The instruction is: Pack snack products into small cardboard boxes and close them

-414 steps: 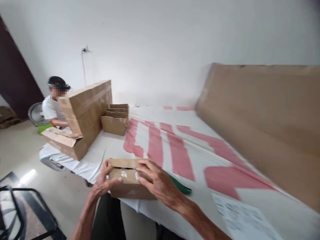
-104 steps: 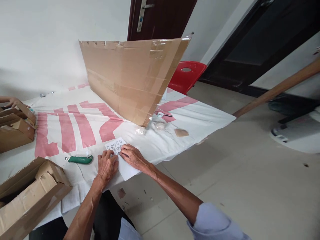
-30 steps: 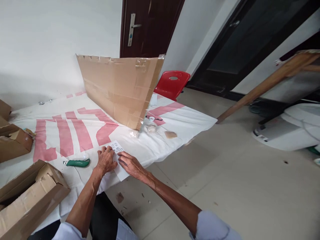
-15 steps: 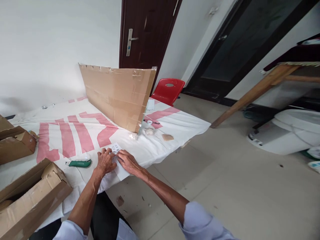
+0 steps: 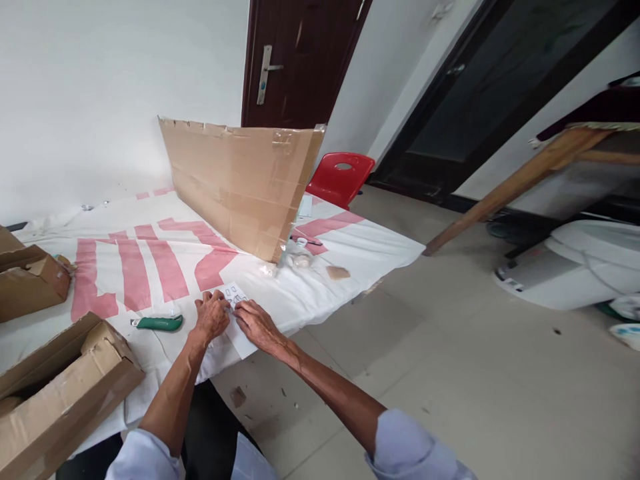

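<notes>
A white sheet of small printed labels (image 5: pixel 234 293) lies near the front edge of the table with its white and red cloth (image 5: pixel 150 267). My left hand (image 5: pixel 211 316) rests on the sheet's left part, fingers curled down on it. My right hand (image 5: pixel 254 323) lies on the sheet beside it, fingertips pinching at a spot between the two hands. Whether a label is lifted is too small to tell. A green-handled utility knife (image 5: pixel 159 323) lies on the cloth just left of my left hand.
An open cardboard box (image 5: pixel 60 390) sits at the front left, another box (image 5: pixel 30 283) at the far left. A large cardboard sheet (image 5: pixel 240 183) stands upright behind. Clear plastic bits (image 5: pixel 300 259) and a brown scrap (image 5: pixel 338 272) lie to the right. A red chair (image 5: pixel 343 175) stands beyond the table.
Since a second ago both hands have stayed on the label sheet, the right fingertips drawing closer to the left hand. The view has shifted slightly.
</notes>
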Demonstrator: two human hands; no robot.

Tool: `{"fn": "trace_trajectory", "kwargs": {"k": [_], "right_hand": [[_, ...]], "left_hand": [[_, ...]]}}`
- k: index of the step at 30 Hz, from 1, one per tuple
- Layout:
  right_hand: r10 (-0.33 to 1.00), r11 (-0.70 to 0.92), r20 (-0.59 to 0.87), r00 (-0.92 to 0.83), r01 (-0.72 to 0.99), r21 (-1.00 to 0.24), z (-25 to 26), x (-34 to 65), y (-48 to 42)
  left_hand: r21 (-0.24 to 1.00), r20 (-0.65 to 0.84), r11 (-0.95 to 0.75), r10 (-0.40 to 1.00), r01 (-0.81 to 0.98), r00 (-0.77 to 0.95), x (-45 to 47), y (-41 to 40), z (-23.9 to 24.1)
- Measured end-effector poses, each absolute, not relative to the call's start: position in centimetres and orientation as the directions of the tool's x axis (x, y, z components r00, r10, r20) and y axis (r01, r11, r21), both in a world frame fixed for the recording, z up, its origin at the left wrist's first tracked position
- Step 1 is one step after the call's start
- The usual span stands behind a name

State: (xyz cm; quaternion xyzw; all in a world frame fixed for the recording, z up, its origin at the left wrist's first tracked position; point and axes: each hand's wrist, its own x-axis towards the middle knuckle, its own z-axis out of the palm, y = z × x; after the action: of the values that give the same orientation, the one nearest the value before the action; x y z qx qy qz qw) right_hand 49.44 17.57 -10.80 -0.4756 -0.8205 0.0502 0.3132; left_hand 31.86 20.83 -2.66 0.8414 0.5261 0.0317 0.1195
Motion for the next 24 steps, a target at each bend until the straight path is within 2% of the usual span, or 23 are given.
{"fn": "trace_trajectory", "kwargs": {"k": [7, 13, 20, 24], "right_hand": [[0.822, 0.527, 0.459, -0.338, 0.757, -0.386, -10.9, 49.5, 17.4], [0.826, 0.524, 0.460, -0.325, 0.744, -0.415, -11.0, 49.5, 17.2], [0.830, 0.514, 0.479, -0.288, 0.728, -0.453, -10.7, 49.8, 16.9], [0.809, 0.539, 0.527, -0.260, 0.684, -0.491, -11.0, 50.1, 16.2]], "left_hand": [[0.219, -0.112, -0.379, 0.906, 0.899, 0.409, 32.7, 22.2, -2.5], [0.238, -0.090, -0.374, 0.910, 0.896, 0.404, 32.3, 22.2, -2.3], [0.320, 0.069, -0.361, 0.931, 0.876, 0.358, 31.1, 20.8, 0.6], [0.355, 0.158, -0.345, 0.938, 0.869, 0.307, 29.4, 16.5, 3.0]]}}
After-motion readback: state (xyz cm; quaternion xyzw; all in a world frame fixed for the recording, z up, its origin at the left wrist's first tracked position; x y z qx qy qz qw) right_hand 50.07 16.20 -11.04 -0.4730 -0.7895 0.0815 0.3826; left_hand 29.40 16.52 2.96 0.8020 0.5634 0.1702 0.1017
